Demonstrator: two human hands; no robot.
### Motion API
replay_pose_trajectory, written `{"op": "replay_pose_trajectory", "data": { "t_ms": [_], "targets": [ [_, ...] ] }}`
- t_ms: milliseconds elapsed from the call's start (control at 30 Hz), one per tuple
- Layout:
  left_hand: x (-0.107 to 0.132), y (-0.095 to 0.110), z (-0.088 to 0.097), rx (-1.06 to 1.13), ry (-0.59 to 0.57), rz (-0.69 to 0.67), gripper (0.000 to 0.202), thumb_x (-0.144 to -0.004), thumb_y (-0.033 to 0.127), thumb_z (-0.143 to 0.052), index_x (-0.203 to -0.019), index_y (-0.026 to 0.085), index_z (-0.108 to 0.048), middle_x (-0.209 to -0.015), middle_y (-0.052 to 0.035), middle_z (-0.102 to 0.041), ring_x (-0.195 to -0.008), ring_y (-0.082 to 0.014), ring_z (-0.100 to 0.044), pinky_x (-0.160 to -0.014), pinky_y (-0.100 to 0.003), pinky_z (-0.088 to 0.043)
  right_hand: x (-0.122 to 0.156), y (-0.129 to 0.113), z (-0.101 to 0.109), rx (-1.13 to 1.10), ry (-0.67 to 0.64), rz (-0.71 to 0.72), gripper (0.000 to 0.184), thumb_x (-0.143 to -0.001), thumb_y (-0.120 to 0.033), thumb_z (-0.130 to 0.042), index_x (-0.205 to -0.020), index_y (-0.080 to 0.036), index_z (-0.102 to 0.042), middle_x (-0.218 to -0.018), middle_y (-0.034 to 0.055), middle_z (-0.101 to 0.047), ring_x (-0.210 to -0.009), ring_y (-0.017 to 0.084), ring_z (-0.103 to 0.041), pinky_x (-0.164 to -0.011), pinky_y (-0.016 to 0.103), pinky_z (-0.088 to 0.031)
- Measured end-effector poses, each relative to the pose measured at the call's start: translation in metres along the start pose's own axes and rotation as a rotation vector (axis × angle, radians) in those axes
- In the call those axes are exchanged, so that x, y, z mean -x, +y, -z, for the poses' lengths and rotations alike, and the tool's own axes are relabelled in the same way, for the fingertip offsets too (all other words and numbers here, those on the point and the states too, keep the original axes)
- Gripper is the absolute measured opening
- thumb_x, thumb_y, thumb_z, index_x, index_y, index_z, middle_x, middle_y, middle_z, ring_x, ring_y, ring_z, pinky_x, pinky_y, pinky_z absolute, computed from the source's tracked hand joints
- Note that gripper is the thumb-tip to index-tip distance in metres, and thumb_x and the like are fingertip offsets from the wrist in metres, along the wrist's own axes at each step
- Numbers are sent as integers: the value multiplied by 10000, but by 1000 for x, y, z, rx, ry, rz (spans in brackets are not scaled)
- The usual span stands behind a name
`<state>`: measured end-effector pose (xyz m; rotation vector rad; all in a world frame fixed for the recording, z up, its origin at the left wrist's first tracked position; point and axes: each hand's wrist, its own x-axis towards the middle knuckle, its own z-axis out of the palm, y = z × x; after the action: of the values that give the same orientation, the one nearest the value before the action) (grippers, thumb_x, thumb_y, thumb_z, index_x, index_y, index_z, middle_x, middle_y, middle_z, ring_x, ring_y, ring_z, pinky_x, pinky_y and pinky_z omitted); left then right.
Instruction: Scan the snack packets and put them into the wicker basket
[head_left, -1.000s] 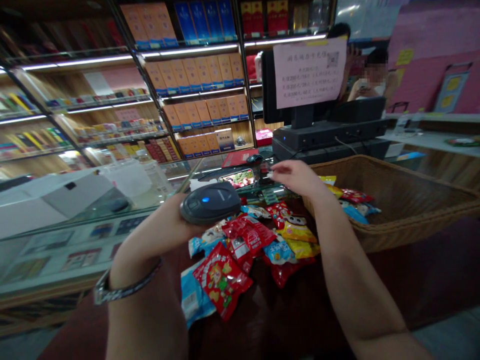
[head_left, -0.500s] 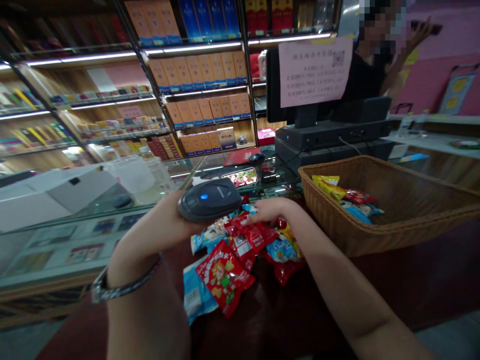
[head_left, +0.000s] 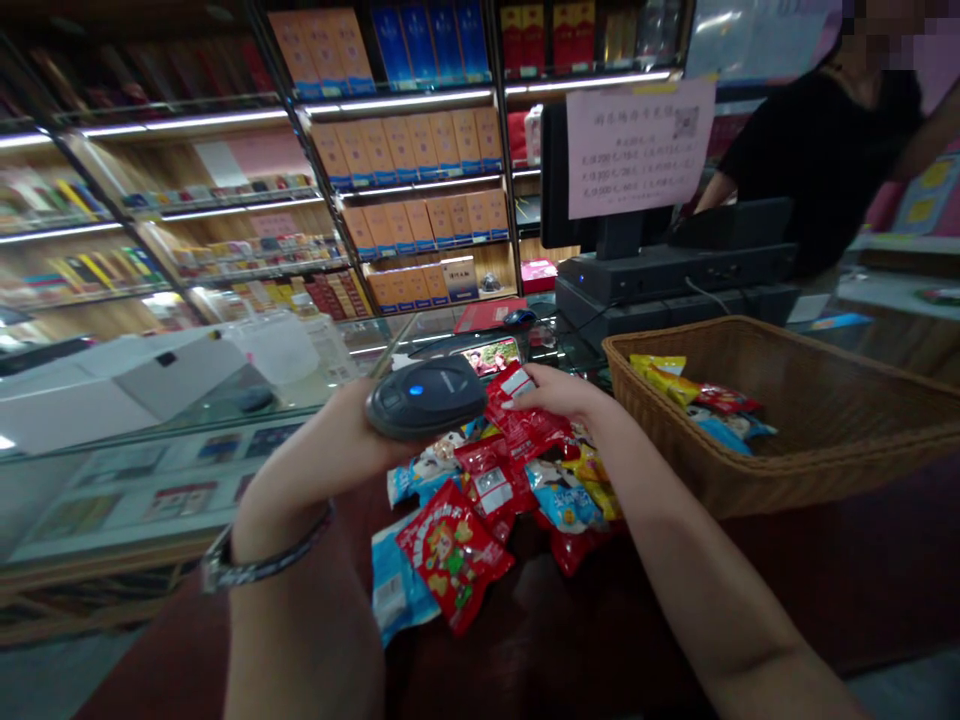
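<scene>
Currently | dark-red counter: snack packets, wicker basket | behind: lit shelves

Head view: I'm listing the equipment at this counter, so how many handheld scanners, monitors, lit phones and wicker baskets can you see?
Handheld scanner, in the left hand: 1
Monitor, behind a paper sign: 1
Lit phone: 1
Wicker basket: 1
Total: 4
</scene>
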<state>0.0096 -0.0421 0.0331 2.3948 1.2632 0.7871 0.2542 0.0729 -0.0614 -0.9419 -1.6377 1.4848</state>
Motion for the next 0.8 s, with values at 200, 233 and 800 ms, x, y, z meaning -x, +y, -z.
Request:
{"op": "replay_pose_trajectory", "data": {
  "t_ms": [200,233,800],
  "targets": [
    [-7,-3,-7,28,-59,54,374,-751,299,-748,-1110,205,-708,-1061,-26,-762,-901,-184,-676,-884,-322,-548,7,-9,20,-44,-47,209,874,-692,-110,-715,-1465,-330,-372,-1114,10,-694,-873,150,-654,-784,287,-551],
    [-8,-3,-8,24,-65,59,363,-754,301,-744,-1100,199,-711,-1044,-27,-765,-884,-182,-673,-872,-321,-550,8,-11,22,9,-52,245,790,-720,-130,-699,-1438,-328,-434,-1148,12,-685,-901,149,-649,-804,285,-547],
    [-17,-2,-19,-40,-90,108,343,-728,322,-722,-1051,207,-719,-980,-34,-765,-810,-206,-685,-753,-313,-581,17,-22,35,433,127,375,829,-687,-103,-711,-1462,-252,-455,-1170,38,-687,-928,164,-631,-875,296,-506]
  ]
}}
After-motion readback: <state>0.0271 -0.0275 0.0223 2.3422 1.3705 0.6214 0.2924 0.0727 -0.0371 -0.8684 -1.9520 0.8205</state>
